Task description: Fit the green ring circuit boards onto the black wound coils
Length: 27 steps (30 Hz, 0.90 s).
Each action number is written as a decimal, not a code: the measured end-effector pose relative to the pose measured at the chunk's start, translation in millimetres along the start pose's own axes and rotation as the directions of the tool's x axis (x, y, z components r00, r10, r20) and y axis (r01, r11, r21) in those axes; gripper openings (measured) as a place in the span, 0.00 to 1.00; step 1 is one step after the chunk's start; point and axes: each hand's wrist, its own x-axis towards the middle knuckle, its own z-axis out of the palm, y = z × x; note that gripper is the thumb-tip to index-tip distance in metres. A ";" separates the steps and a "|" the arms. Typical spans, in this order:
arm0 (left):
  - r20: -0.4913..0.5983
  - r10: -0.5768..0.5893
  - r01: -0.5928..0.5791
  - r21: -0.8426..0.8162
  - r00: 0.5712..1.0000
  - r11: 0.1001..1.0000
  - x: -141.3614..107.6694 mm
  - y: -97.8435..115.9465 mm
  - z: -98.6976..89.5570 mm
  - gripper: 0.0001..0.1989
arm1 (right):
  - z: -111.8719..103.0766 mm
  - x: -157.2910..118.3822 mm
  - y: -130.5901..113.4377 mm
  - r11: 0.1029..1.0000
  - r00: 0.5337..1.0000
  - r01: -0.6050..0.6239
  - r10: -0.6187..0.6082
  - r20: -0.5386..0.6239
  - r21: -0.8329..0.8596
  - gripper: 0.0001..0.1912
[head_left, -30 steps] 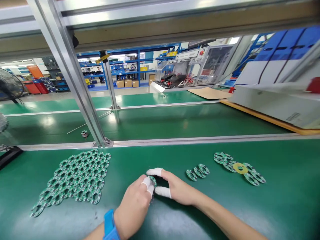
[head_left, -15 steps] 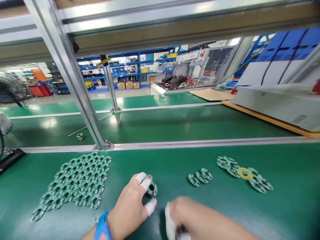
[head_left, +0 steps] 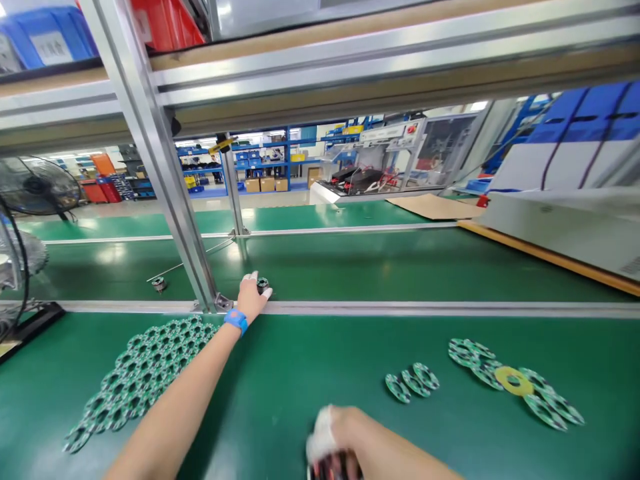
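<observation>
My left hand [head_left: 251,295], with white finger covers and a blue wristband, reaches over the metal rail to the far green strip. Its thumb and fingers are around a small round part [head_left: 263,285] with a green ring on top. Near the bottom edge my right hand [head_left: 337,440] is curled, blurred, around something dark with reddish bits that I cannot make out. Many green ring boards [head_left: 150,363] lie in a patch at the left, partly behind my left forearm. Three green rings [head_left: 411,383] lie right of centre. Farther right are several more rings [head_left: 547,400] and a yellow ring [head_left: 514,381].
A metal post [head_left: 173,193] stands on the rail [head_left: 400,309] left of my left hand. Another small round part [head_left: 159,285] lies beyond the rail with a thin rod. A fan [head_left: 40,187] stands at the left, a grey panel [head_left: 565,227] at the right.
My left hand has moved forward from the near table to beyond the rail, with the small round part. My right hand has shifted slightly left. The view has tilted up a little.
</observation>
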 end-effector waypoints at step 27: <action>0.347 0.334 -0.282 -0.192 0.876 0.940 -149.2 24.8 15.2 0.17 | 0.3 3.8 18.2 0.765 0.875 0.201 -0.421 -0.238 -0.612 0.17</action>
